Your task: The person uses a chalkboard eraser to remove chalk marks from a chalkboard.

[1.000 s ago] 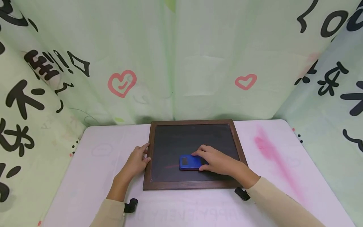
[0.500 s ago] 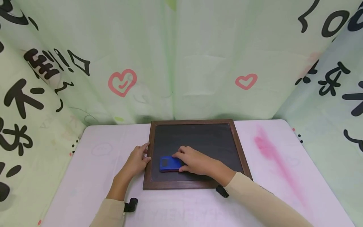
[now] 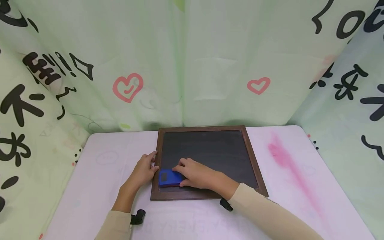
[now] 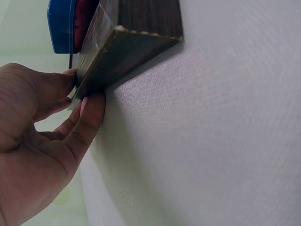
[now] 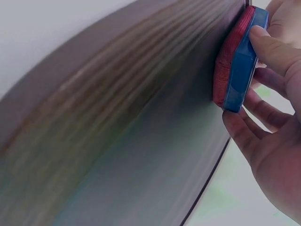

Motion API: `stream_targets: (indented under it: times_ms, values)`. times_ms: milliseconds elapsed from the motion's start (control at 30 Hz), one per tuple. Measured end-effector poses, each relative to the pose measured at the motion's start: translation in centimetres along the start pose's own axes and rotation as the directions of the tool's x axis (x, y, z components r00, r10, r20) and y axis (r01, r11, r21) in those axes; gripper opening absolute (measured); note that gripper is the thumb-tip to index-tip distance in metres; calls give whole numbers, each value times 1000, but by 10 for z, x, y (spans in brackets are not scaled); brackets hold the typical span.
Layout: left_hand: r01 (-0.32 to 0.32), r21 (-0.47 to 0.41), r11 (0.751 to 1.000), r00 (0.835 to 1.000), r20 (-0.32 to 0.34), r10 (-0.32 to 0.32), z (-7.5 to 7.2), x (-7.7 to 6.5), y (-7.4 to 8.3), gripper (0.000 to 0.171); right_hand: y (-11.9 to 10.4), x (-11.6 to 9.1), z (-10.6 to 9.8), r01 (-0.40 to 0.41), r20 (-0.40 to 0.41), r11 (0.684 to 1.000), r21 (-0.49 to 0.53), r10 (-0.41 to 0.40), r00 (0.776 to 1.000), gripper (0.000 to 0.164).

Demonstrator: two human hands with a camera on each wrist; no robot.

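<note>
A small chalkboard in a brown wooden frame lies on the white table. My left hand holds the frame's left edge; in the left wrist view its thumb and fingertips meet the wooden side. Thumb and fingers of my right hand grip a blue chalkboard eraser, at the lower left corner of the black surface. From the right wrist, the eraser's red pad faces the board. Part of the eraser's right end is hidden under the right hand.
The white table carries a pink smear on the right. Pale green curtains with hearts and black lettering stand behind and at both sides. A black wrist camera sits on the left sleeve, another by the right.
My right hand has slid the eraser left across the board to its lower left corner. The reddish chalk mark seen earlier no longer shows. The left hand stays put.
</note>
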State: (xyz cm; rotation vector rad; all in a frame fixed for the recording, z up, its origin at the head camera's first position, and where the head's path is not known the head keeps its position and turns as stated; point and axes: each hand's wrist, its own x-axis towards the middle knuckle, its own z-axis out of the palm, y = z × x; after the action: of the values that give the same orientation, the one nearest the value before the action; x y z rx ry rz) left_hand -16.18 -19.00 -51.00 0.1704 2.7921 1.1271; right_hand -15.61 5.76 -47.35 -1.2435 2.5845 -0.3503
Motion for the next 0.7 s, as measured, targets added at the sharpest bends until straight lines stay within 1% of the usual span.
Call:
stream_targets:
  times_ms: [167, 367, 567, 700]
  values:
    - [4, 0, 1000, 1000, -3, -4, 0, 0, -2, 62, 0, -3, 2, 9, 16, 1000, 20, -9, 1000, 54]
    - [14, 7, 1000, 1000, -6, -14, -1, -2, -2, 63, 6, -13, 0, 5, 10, 998, 56, -6, 1000, 53]
    - [10, 7, 1000, 1000, 5, -10, -1, -1, -2, 64, 21, -31, -4, -36, -1, 996, 84, 36, 999, 53]
    - [13, 4, 1000, 1000, 11, -13, 0, -1, -2, 65, 35, -46, -6, -84, -8, 991, 101, 86, 996, 53]
